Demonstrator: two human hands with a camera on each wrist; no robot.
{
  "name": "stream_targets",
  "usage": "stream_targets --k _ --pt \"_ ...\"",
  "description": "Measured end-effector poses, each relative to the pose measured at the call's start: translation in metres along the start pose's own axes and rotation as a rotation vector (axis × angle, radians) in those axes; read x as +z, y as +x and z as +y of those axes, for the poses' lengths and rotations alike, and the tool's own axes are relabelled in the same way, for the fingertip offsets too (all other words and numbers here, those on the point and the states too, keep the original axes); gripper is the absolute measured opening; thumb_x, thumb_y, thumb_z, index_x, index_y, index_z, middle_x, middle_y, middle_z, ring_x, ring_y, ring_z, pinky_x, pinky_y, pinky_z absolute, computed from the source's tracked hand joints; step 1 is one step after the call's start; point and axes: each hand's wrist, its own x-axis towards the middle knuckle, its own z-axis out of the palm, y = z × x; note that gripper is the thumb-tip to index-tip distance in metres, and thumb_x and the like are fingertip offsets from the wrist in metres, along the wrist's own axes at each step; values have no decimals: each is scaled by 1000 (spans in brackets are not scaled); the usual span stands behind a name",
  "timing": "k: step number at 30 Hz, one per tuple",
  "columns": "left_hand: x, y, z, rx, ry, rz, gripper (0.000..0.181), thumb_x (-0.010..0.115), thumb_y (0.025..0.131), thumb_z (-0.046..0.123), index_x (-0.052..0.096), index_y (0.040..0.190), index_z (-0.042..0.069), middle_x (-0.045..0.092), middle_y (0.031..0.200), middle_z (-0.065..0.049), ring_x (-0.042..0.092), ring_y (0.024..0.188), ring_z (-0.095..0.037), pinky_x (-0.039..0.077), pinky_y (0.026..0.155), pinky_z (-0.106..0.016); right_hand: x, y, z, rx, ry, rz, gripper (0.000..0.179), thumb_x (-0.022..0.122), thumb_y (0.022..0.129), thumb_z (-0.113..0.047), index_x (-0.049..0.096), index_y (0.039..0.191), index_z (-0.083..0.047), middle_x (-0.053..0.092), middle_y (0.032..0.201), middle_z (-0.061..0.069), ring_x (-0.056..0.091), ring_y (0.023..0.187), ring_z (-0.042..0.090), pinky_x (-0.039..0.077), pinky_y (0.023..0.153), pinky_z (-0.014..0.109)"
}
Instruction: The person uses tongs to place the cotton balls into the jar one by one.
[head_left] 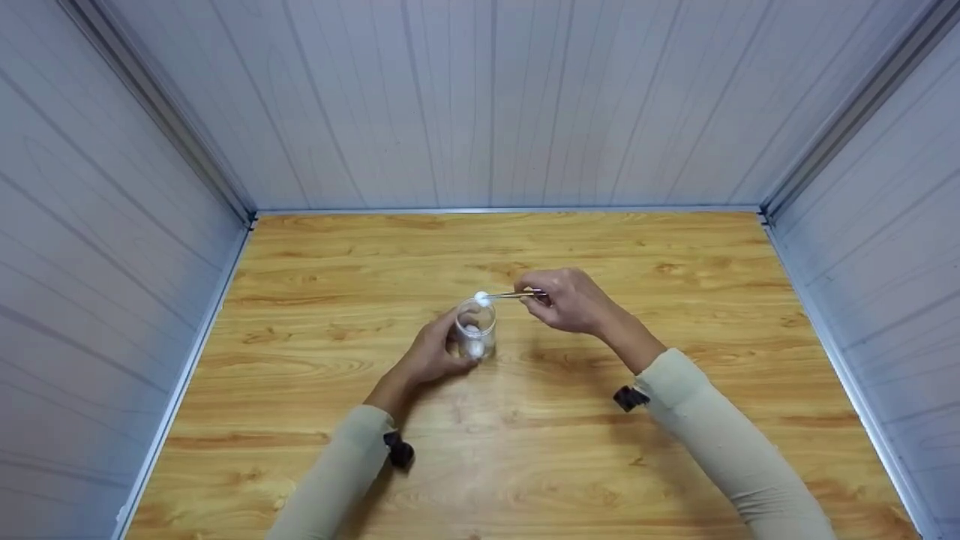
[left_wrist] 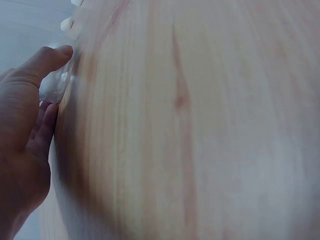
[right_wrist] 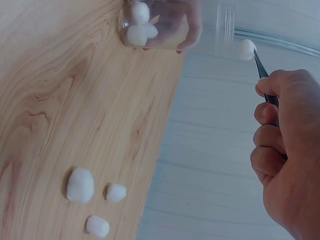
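A clear open-topped jar (head_left: 489, 341) stands on the wooden table, with white cotton balls (right_wrist: 139, 34) at its bottom. My left hand (head_left: 433, 351) grips the jar from its left side, thumb and fingers around the wall. Tweezers (head_left: 510, 295) are held in my right hand (head_left: 568, 301), to the right of the jar and higher up. Their tips pinch one cotton ball (right_wrist: 247, 49), which hangs just above the jar's mouth, apart from the rim. In the left wrist view the jar is partly hidden behind the left hand.
Three loose cotton balls, among them a larger one (right_wrist: 80, 185), lie on the table in the right wrist view; the head view does not show them. Pale panel walls (head_left: 491, 105) enclose the wooden table (head_left: 480, 465) at the back and both sides.
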Motion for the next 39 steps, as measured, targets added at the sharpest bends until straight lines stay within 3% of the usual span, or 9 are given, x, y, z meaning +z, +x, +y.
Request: stream_targets --k 3,8,14,17,21,26,34,39 --pt "1 0 -3 11 4 10 95 96 81 11 52 165 10 73 143 -15 67 119 -27 54 106 -39 1 1 -2 -7 6 -10 9 72 104 -9 76 110 -4 84 92 12 74 67 22 63 64 43" --pt "6 1 -23 86 10 53 100 97 80 19 49 168 9 74 136 -15 68 112 -24 56 100 -36 5 4 -5 -25 -1 -31 9 72 104 -10 76 110 -5 84 93 12 75 69 23 63 65 44" --pt "9 5 -38 63 36 24 103 99 81 24 47 170 13 71 142 -15 66 122 -24 55 107 -40 10 5 -8 -53 -13 -58 10 71 105 -12 78 110 -7 80 87 8 68 65 19 60 63 42" --pt "9 5 -38 60 37 22 105 97 82 22 45 172 14 71 146 -15 66 126 -25 55 110 -42 13 6 -9 -57 -15 -61 9 71 105 -11 78 109 -8 80 87 6 68 66 17 59 63 40" --pt "5 2 -22 77 23 33 102 95 82 20 46 171 11 71 146 -20 68 128 -31 56 111 -47 16 7 -10 -65 -25 -64 7 72 104 -10 77 108 -8 80 89 6 69 67 17 59 62 40" --pt "0 0 -5 51 18 8 99 95 83 16 47 170 9 71 147 -21 68 129 -36 56 113 -53 20 9 -13 -65 -36 -86 9 71 105 -11 78 109 -8 81 91 6 68 68 17 59 63 39" --pt "9 6 -38 79 42 31 101 98 82 23 48 170 18 72 146 -15 68 125 -24 57 109 -42 25 10 -16 -57 -47 -91 10 72 103 -12 79 110 -9 84 97 6 72 71 20 61 66 40" --pt "7 4 -30 108 17 35 100 98 82 23 49 169 14 72 142 -19 69 120 -30 58 104 -47 27 10 -15 -38 -46 -97 11 72 104 -13 79 111 -9 85 97 7 71 70 21 61 65 41"
